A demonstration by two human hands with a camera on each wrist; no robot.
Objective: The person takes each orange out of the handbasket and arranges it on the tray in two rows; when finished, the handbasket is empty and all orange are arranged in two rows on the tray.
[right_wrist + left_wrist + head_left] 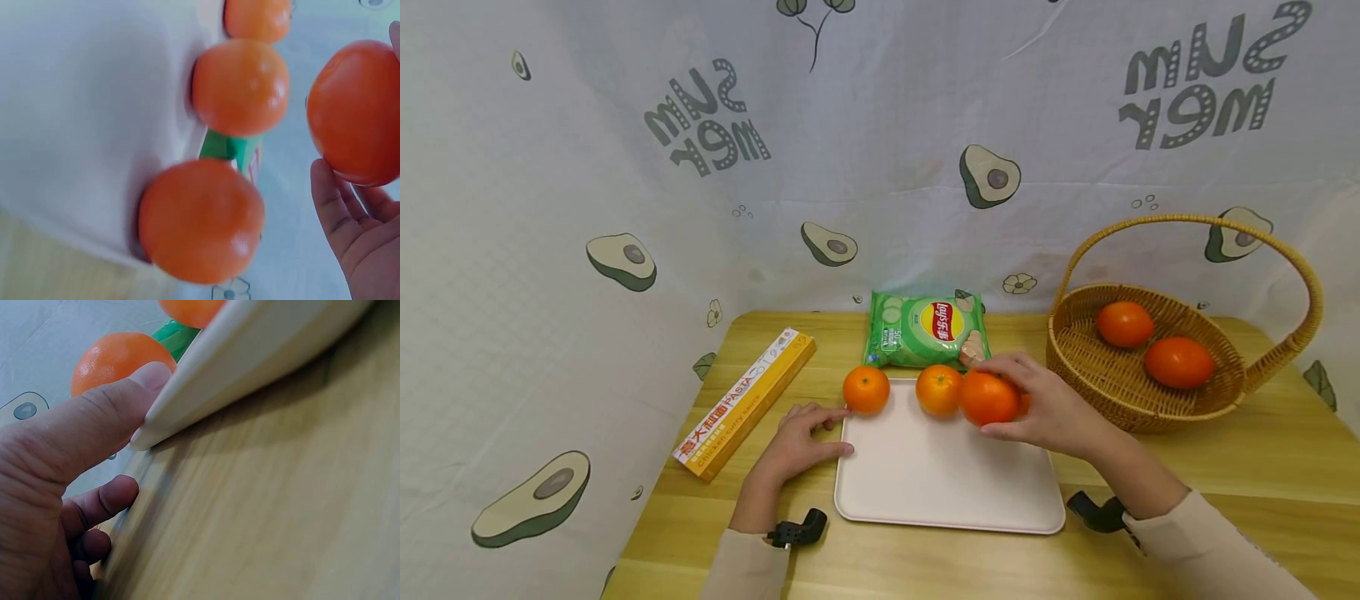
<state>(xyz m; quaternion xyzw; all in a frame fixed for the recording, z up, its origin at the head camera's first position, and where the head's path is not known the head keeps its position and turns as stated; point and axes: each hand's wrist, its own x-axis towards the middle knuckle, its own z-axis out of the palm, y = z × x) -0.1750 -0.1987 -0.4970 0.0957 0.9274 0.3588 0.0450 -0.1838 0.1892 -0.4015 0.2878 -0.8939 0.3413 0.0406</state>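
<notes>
My right hand (1051, 408) holds a smooth red-orange tomato (359, 112) above the right back part of a white tray (943, 492). In the right wrist view the fingertips press against its side. Two oranges, one at the tray's back left corner (867, 390) and one at the middle of its back edge (938, 390), show fully in the head view. A third orange (201, 220) sits at the back right, mostly hidden behind the held tomato in the head view. My left hand (801, 442) rests at the tray's left edge, its thumb touching the rim and its other fingers loosely bent.
A wicker basket (1105, 392) with a tall handle stands on the right, with two tomatoes (1180, 362) inside. Behind the tray lies a green chip bag (917, 329). A yellow pasta box (745, 404) lies slantwise on the left. A patterned cloth hangs behind the wooden table.
</notes>
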